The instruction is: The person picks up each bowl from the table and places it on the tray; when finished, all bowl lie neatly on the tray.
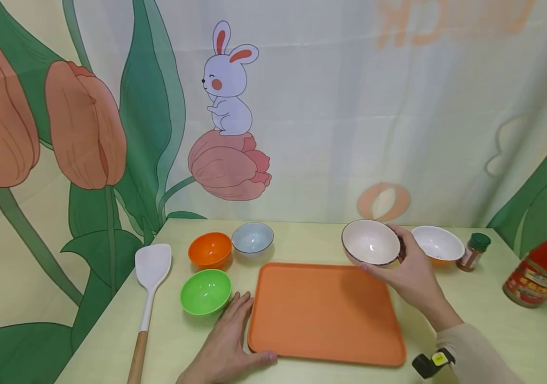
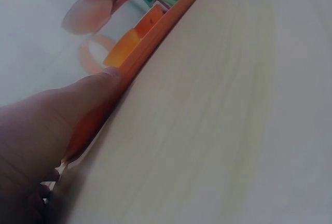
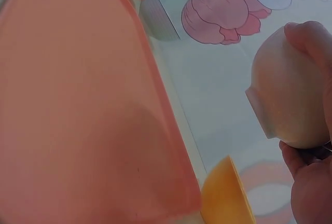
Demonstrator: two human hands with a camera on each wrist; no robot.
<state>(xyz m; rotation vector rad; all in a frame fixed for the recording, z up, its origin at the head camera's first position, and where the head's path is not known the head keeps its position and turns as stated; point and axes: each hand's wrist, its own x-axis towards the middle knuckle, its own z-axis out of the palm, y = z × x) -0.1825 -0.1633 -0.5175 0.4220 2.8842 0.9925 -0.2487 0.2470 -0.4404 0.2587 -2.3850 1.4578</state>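
My right hand [image 1: 410, 272] grips a white bowl with a dark rim [image 1: 371, 242] by its right side, holding it raised above the far right part of an orange tray [image 1: 326, 314]. In the right wrist view, the bowl's pale underside and foot [image 3: 288, 89] show. My left hand [image 1: 227, 341] lies at the tray's near left corner, fingers extended along its left side and thumb touching the near edge. Close to those fingertips stands a green bowl [image 1: 206, 292]. A yellow bowl [image 3: 225, 195] stands beyond the tray in the right wrist view; the held bowl hides it from the head view.
An orange bowl [image 1: 209, 250] and a light blue bowl [image 1: 253, 238] stand back left. A white spatula with wooden handle [image 1: 152, 266] lies farther left. At right are a white-lined bowl [image 1: 438, 242], a green-capped jar [image 1: 474, 253] and a red sauce bottle [image 1: 539, 269]. A printed curtain [image 1: 311, 133] hangs behind.
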